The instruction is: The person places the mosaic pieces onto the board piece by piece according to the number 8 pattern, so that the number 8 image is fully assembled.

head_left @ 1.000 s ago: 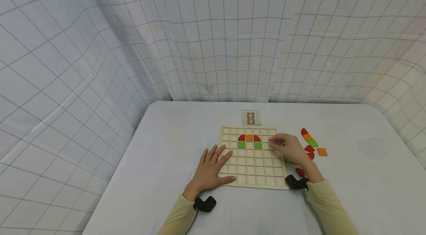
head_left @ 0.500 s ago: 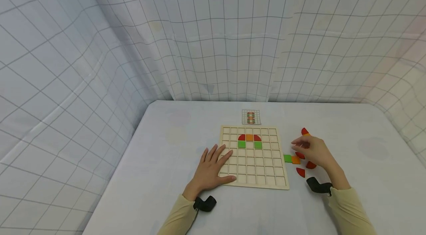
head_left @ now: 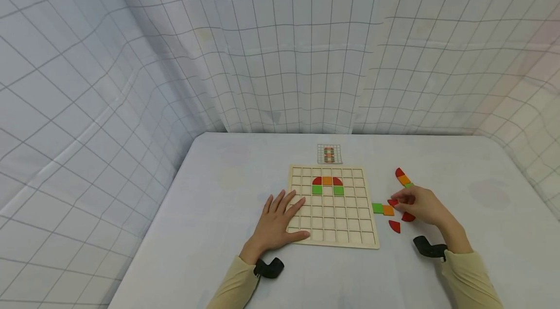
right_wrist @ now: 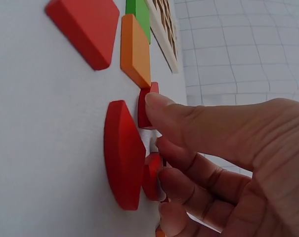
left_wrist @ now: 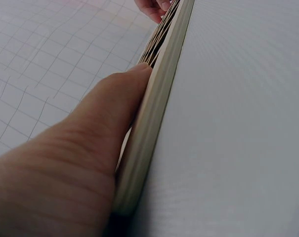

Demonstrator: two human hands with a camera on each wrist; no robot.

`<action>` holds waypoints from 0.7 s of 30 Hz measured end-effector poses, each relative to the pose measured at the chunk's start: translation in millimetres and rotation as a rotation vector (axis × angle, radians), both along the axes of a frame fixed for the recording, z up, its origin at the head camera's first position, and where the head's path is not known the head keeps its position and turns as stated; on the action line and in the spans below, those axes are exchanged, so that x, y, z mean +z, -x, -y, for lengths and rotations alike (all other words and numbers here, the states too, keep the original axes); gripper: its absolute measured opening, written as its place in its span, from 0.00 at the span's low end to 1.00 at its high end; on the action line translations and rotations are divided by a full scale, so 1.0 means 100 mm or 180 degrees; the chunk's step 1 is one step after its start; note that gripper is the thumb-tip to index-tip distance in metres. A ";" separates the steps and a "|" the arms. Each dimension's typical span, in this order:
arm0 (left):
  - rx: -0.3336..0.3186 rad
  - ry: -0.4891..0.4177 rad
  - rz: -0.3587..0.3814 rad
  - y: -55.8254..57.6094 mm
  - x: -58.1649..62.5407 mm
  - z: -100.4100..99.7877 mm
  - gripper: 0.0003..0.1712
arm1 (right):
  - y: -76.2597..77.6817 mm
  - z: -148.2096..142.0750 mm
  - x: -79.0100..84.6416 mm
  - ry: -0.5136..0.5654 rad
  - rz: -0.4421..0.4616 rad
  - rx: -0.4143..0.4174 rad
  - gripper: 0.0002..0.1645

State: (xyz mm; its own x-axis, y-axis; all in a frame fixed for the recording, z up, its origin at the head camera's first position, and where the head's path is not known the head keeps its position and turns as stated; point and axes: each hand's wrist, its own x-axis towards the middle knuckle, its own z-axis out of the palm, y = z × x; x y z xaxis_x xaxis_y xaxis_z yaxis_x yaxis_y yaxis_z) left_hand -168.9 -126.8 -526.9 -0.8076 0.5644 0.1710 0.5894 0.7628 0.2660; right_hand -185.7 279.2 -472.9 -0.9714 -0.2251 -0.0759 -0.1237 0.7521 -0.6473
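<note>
My left hand lies spread on the left edge of a pale wooden grid board, with its thumb across the near-left corner. Red quarter-round tiles, an orange square tile and green square tiles form an arch in the board's upper cells. To the right of the board, my right hand pinches a red quarter-round tile low at the table between thumb and index finger. In the right wrist view, the thumb covers part of this red tile.
Beside the board's right edge lie a green tile and an orange tile. Loose red tiles are near the right hand. Farther back is a short row with another orange tile. A small pattern card lies behind the board.
My right hand has moved from the board's right side out to the loose tiles, then down onto a red one. The left hand has stayed in place.
</note>
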 end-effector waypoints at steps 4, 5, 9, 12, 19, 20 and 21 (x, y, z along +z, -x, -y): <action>0.0005 0.0020 -0.0009 0.00 0.00 0.00 0.49 | 0.01 -0.01 -0.02 -0.0005 -0.0015 -0.0029 0.10; 0.0005 0.0019 -0.0008 0.00 0.00 0.00 0.49 | 0.01 -0.01 -0.03 -0.0004 -0.0014 -0.0035 0.10; -0.0001 0.0000 0.0016 -0.01 0.01 -0.01 0.49 | 0.01 -0.01 -0.04 0.0012 0.0036 -0.0100 0.09; -0.0005 -0.0001 0.0038 -0.01 0.02 -0.01 0.49 | 0.01 -0.01 -0.04 0.0047 0.0086 -0.0146 0.10; 0.0006 -0.0001 -0.0018 -0.01 0.00 -0.01 0.49 | 0.02 0.05 -0.01 0.0109 -0.0136 -0.0290 0.11; 0.0007 -0.0006 -0.0030 -0.01 0.00 -0.01 0.48 | 0.02 0.08 0.00 0.0127 -0.0200 -0.0313 0.12; 0.0008 -0.0002 -0.0042 0.00 -0.01 -0.01 0.48 | 0.03 0.11 0.01 0.0150 -0.0262 -0.0325 0.12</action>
